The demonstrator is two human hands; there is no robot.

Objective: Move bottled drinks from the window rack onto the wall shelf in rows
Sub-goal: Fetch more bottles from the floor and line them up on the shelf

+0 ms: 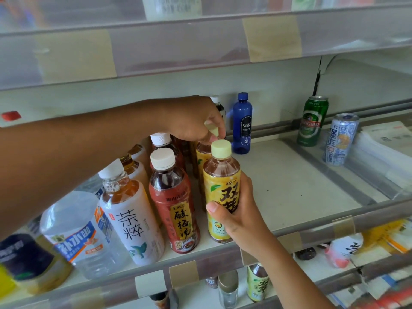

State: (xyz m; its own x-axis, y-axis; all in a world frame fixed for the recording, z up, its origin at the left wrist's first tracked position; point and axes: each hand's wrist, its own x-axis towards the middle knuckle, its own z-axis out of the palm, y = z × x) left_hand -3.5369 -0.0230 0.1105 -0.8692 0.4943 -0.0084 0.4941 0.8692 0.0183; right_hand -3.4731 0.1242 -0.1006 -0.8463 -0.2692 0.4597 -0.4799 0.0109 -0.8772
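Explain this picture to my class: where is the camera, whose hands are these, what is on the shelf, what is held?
There is no machine: one camera on a person's head looks down at their two bare hands. The right hand holds a yellow bottle standing at the front of the shelf. The left hand pinches the cap of a second yellow bottle behind it. To their left stand a red bottle, a white bottle and others in rows. Further back and right are a blue bottle, a green can and a white can.
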